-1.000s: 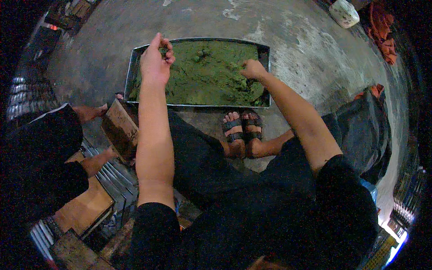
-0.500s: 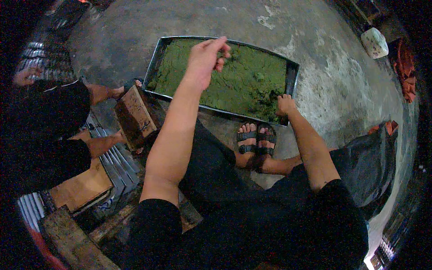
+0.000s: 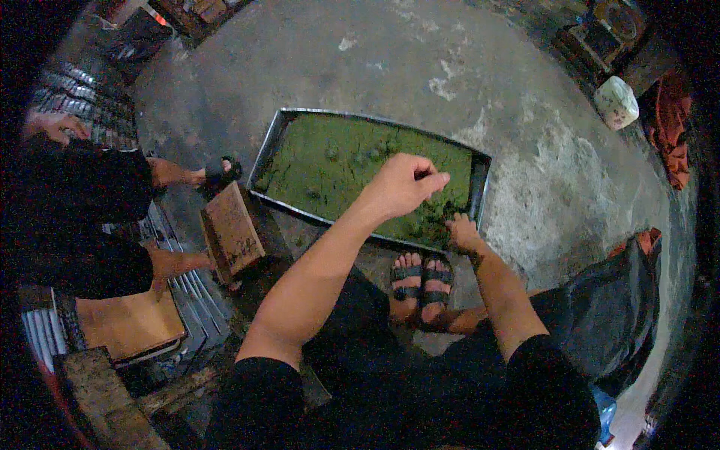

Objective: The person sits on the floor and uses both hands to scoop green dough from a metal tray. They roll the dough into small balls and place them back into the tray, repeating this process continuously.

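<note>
A metal tray (image 3: 331, 118) on the floor holds a bed of damp-looking green material (image 3: 315, 157) with a few small lumps on its surface. Over its middle-right part is my left hand (image 3: 405, 186), fingers curled and closed; whatever they hold is hidden. My right hand (image 3: 463, 231) is down at the near right corner, its fingertips curled into a darker, broken patch of the green material. My sandalled feet (image 3: 420, 285) stand together just in front of the tray.
At left sits a co-worker in dark clothes (image 3: 82, 202), a hand raised, beside a tilted wooden box (image 3: 229, 232), a brown board (image 3: 127, 322) and metal bars (image 3: 199, 307). To the right are a white container (image 3: 616, 103), orange cloth (image 3: 670, 135) and a dark sack (image 3: 600, 315).
My left hand has moved right and nearer over the tray, its fingers curling tighter. My right hand remains at the near right corner. The view has shifted, so the tray appears lower.
</note>
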The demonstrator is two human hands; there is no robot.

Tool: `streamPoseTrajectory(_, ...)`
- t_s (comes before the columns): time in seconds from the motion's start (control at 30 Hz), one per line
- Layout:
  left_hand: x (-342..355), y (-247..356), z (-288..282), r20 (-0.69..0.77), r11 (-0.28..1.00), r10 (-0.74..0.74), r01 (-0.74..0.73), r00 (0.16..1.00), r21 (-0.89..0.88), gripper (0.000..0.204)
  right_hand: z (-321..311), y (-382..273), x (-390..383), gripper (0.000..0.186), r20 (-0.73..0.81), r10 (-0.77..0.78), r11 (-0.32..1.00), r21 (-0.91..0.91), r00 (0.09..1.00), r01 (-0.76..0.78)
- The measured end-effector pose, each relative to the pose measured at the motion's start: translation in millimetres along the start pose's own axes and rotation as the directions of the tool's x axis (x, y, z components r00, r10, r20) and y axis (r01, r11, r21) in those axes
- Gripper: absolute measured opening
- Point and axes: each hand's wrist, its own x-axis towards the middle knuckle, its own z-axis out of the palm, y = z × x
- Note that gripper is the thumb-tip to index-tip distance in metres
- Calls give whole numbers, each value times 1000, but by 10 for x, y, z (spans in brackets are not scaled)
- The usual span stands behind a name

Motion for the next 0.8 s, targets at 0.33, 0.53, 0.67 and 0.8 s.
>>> streamPoseTrajectory(0.33,11,7,25,-36,993,-62,65,997,102,31,-158,46,69,35,-205,293,829,541,934,-142)
streamPoseTrajectory(0.53,148,-78,141,-63,993,-45,52,997,105,31,-37,144,220,33,-134,472,616,757,871,-217)
streamPoseTrajectory(0.67,284,10,244,3,995,-48,47,999,91,30,-54,292,332,28,83,546,213,948,834,-234)
streamPoseTrajectory(0.8,332,-140,194,-48,987,-134,138,990,81,32,-794,23,198,33,213,508,-175,974,835,-143)
